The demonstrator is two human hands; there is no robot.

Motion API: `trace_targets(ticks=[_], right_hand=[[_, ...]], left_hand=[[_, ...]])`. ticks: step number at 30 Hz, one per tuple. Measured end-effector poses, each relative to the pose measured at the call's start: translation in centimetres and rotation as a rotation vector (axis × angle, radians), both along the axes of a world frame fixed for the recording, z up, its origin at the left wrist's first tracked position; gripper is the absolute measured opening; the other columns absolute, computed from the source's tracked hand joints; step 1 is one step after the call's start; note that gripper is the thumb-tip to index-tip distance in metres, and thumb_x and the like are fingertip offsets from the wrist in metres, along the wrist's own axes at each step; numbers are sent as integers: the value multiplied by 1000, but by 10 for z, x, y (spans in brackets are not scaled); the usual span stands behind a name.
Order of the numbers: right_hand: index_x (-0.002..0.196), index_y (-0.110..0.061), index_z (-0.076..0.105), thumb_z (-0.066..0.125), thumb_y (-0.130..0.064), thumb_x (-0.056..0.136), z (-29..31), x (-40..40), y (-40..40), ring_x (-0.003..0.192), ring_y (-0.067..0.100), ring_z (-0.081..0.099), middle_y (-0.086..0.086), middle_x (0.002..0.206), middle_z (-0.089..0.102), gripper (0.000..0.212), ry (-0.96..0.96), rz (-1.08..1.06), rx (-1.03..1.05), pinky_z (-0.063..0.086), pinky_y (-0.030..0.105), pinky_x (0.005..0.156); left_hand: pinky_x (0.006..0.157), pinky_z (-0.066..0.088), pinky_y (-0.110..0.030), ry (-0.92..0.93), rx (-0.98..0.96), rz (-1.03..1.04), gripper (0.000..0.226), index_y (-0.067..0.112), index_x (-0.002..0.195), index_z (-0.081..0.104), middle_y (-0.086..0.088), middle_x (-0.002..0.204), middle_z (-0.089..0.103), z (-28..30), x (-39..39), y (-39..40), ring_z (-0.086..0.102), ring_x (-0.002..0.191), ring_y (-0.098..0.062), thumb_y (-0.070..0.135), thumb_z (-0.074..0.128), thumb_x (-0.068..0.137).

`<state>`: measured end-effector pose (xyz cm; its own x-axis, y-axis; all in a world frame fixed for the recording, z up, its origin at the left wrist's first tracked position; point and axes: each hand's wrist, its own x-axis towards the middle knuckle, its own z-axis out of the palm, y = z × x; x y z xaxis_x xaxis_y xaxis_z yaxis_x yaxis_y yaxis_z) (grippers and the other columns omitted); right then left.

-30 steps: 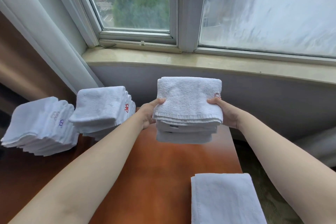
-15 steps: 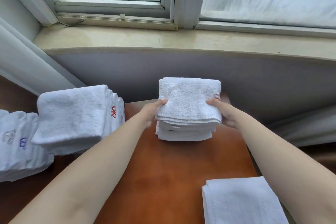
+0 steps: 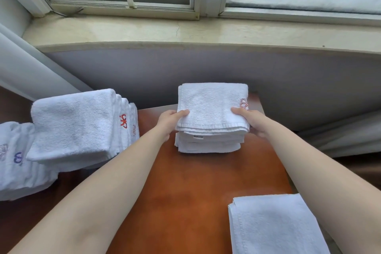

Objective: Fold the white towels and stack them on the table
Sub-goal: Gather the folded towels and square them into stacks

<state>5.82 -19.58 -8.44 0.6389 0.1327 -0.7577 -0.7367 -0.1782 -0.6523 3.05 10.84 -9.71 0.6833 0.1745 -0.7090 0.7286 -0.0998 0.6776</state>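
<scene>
Beneath a window sill, both hands grip a stack of folded white terry towels on the orange-brown wooden table: left hand, right hand, fingers apparently curled underneath.

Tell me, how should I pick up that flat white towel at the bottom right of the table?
Take the flat towel by its two left corners, coming from the bare table side. Its folded left edge is in the open there, while the right arm lies across its other side. Slide fingers under, thumbs on top.
</scene>
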Motion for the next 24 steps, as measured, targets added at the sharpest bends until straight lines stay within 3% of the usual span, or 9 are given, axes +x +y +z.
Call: trace_targets(ticks=[3, 7, 10, 12, 14, 16, 18, 24], right_hand=[[122, -13, 67, 82, -53, 76, 9, -1, 3, 105, 22, 73, 1, 109, 77, 64, 4, 47, -18, 55, 39, 99], [124, -21, 63, 74, -66, 78, 23, -9, 0, 114, 15, 64, -8, 121, 71, 66, -54, 111, -126, 46, 40, 107], [126, -21, 53, 68, -75, 77, 29, -19, -8, 125, 21, 52, -6, 138, 54, 74, -137, 162, -202, 40, 43, 110], [143, -14, 44, 66, -80, 73, 32, -29, -16, 136, 26, 45, 0, 152, 43, 99, -143, 186, -238, 36, 51, 115], [155, -14, 32, 65, -85, 68, 36, -42, -25, 139, 29, 43, 3, 158, 37, 117, -144, 212, -263, 35, 55, 115], [155, -16, 33, 64, -90, 61, 40, -57, -37, 137, 29, 45, 3, 157, 39, 123, -150, 224, -280, 37, 56, 114], [154, -17, 35, 63, -93, 56, 45, -73, -49, 134, 28, 47, 2, 154, 42, 127, -162, 226, -295, 38, 55, 113], [153, -13, 37, 67, -90, 55, 42, -138, -96, 136, 29, 46, 8, 155, 42, 128, -186, 234, -292, 40, 50, 113]], left_hand=[[102, 51, -40, 4, -2, 24, 64, 13, 131, 62, -1, 129, 64, 4, -2, 1, 61, 117, -22, 46, 82, 80], [97, 48, -32, -58, 95, -12, 47, 15, 122, 64, -1, 128, 66, 15, -12, -5, 61, 114, -19, 39, 79, 84], [99, 46, -33, -134, 143, -28, 64, 15, 139, 55, 1, 139, 60, 25, -26, -13, 57, 122, -18, 40, 78, 84], [107, 45, -39, -145, 143, -2, 74, 16, 146, 48, 1, 145, 56, 31, -41, -20, 55, 129, -20, 41, 78, 84], [105, 46, -38, -144, 145, 25, 67, 18, 142, 52, 2, 143, 57, 35, -60, -28, 56, 127, -19, 39, 78, 83], [95, 45, -31, -150, 144, 51, 60, 22, 135, 56, 4, 140, 58, 40, -83, -36, 57, 123, -17, 37, 80, 82], [94, 41, -30, -138, 150, 67, 73, 20, 145, 49, 4, 144, 52, 43, -107, -44, 53, 127, -19, 39, 80, 82], [107, 46, -40, -66, 109, -18, 77, 21, 147, 47, -3, 141, 56, 38, -179, -88, 56, 122, -21, 43, 80, 81]])
